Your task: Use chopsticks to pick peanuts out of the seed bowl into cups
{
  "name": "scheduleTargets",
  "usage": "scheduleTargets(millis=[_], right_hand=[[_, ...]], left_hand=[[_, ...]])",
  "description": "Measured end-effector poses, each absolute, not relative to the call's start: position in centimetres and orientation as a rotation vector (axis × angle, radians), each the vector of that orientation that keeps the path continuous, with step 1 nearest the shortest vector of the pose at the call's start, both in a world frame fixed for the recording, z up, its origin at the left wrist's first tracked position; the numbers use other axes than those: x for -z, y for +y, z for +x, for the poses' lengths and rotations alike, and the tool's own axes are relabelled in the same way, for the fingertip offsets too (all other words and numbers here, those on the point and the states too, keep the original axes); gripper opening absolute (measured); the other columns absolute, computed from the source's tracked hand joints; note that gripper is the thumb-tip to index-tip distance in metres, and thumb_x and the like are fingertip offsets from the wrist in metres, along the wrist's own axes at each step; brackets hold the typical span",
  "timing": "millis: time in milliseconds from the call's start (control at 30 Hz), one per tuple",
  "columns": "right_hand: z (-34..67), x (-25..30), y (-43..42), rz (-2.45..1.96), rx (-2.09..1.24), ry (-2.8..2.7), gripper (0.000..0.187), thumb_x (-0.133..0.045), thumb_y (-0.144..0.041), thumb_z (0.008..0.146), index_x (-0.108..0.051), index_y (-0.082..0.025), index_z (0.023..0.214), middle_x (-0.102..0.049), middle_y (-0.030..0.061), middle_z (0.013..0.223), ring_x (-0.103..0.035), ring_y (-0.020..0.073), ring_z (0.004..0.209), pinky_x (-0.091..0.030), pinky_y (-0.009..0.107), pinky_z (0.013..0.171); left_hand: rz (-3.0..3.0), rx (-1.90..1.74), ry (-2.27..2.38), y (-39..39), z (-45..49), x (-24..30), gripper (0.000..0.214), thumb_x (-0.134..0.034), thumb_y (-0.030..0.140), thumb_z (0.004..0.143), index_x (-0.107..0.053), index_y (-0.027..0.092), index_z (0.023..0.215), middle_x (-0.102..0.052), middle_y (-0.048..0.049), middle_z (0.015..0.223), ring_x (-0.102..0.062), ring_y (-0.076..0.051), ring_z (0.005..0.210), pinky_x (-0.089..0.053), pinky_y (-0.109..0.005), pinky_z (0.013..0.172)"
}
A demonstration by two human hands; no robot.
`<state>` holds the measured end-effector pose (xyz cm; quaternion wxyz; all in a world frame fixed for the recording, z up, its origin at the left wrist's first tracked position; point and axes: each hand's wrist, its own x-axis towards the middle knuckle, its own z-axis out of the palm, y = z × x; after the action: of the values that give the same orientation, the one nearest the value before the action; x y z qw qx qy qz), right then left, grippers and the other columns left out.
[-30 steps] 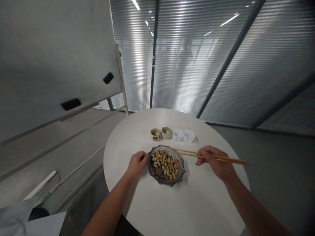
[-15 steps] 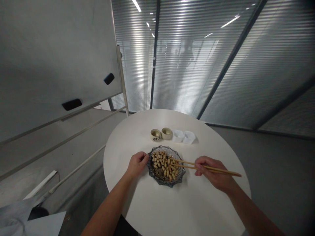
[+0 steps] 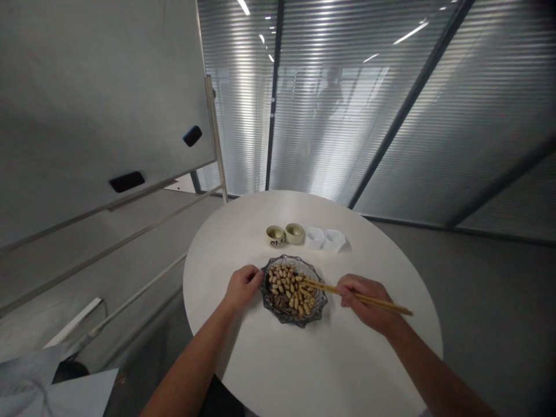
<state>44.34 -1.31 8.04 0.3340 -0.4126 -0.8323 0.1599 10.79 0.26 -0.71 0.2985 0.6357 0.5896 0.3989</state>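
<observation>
The right hand [image 3: 367, 304] is moving left across the tabletop, bringing the chopsticks [image 3: 324, 285] in over the scalloped glass dish [image 3: 324, 301], and their tips are reaching the peanuts [image 3: 289, 292] on the dish's right side. Its fingers are closed around the two sticks, gripping them; whether the tips are pinching a peanut I cannot tell. The left hand [image 3: 242, 288] is resting against the dish's left rim with its fingers [image 3: 254, 278] curled, though I cannot tell whether they are gripping it. The dish is sitting near the middle of the round white table [image 3: 243, 359], with dozens of peanuts heaped in it, too many to count exactly, beside a patch of striped sunflower seeds [image 3: 278, 301]. Beyond it are standing two small ceramic cups [image 3: 275, 236] and two white paper cups [image 3: 325, 239], their contents hard to make out. So far, the peanuts are staying heaped in the dish.
</observation>
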Motion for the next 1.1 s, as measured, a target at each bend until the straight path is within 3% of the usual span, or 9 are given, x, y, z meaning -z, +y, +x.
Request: scheduleTargets(millis=[400, 900, 1100], right_hand=[[45.7, -6.7, -1.4, -1.236, -0.815, -1.777, 0.041, -0.053, -0.054, 0.100, -0.068, -0.020, 0.082, -0.070, 0.0020, 0.058, -0.071, 0.0206, 0.057, -0.056, 0.032, 0.063], [45.1, -4.9, -1.2, -1.247, -0.657, -1.777, 0.042, -0.051, -0.051, 0.101, -0.070, -0.021, 0.079, -0.074, 0.0028, 0.063, -0.074, 0.0200, 0.060, -0.059, 0.030, 0.064], [44.8, -5.2, -0.8, -1.223, -0.698, -1.503, 0.044, -0.054, -0.055, 0.099, -0.069, -0.019, 0.078, -0.073, 0.0040, 0.061, -0.073, 0.0208, 0.055, -0.062, 0.031, 0.059]], left_hand=[[1.704, -1.055, 1.569, 0.3, 10.8, 0.7, 0.039, -0.050, 0.048, 0.093, -0.064, 0.018, 0.073, -0.057, -0.0004, 0.067, -0.050, -0.014, 0.066, -0.037, -0.025, 0.061], [1.702, -1.060, 1.580, 0.2, 10.8, 0.7, 0.038, -0.050, 0.048, 0.093, -0.065, 0.018, 0.074, -0.059, -0.0004, 0.067, -0.050, -0.014, 0.065, -0.038, -0.025, 0.060], [1.709, -1.061, 1.572, 0.2, 10.8, 0.6, 0.038, -0.050, 0.047, 0.094, -0.065, 0.018, 0.074, -0.059, -0.0004, 0.067, -0.051, -0.014, 0.066, -0.038, -0.025, 0.061]])
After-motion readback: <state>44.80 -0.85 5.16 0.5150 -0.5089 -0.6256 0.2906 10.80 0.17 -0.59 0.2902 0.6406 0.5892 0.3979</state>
